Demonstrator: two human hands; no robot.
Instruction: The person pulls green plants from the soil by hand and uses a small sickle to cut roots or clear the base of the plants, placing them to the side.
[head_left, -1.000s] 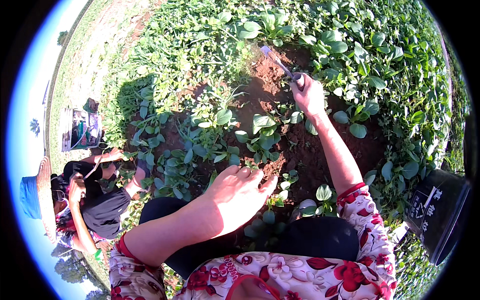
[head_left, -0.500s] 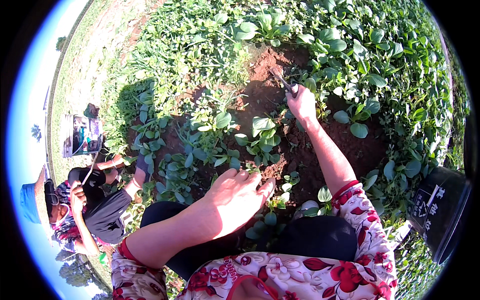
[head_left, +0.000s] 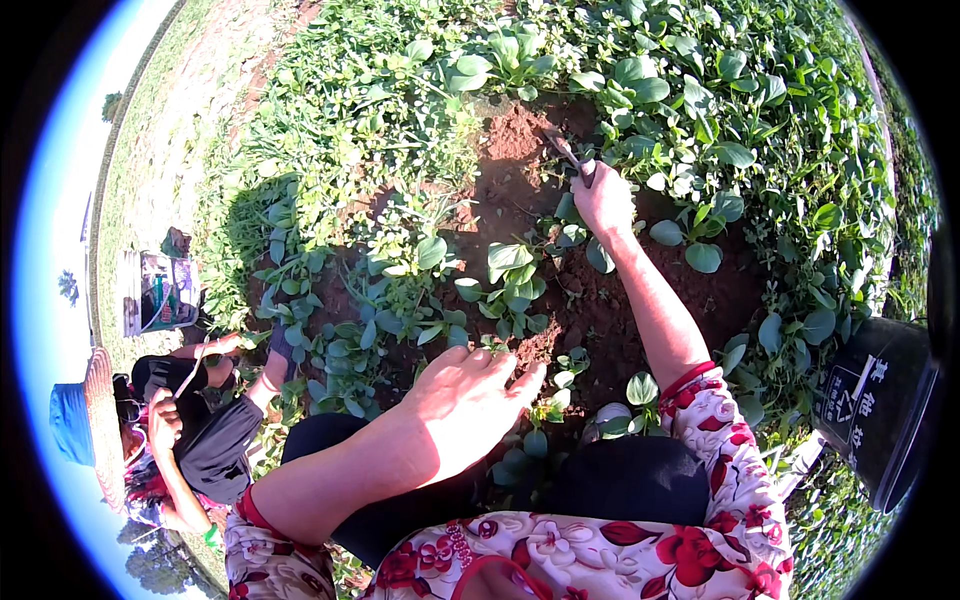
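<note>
My right hand [head_left: 605, 203] is closed around the dark handle of a small hand tool [head_left: 564, 150] with a narrow metal blade. The blade points away from me, its tip by a patch of loose reddish soil [head_left: 514, 132] among the plants. Nearer to me, my left hand [head_left: 465, 388] hovers low over the small leafy greens, palm down, fingers loosely bent and thumb apart. Its fingertips are partly hidden, and nothing shows in it. Between the hands grows a leafy green plant [head_left: 512, 275] in bare soil.
Dense low greens [head_left: 740, 110] cover the ground ahead and to the right. A black bucket [head_left: 875, 410] stands at my right. On the left a person in a straw hat [head_left: 100, 425] crouches, holding a thin stick-like thing, near a pale bucket [head_left: 160, 290].
The view has shifted slightly. Against the soil, the tool's tip has moved a little to the right, away from the loose patch. My left hand stays nearly in place.
</note>
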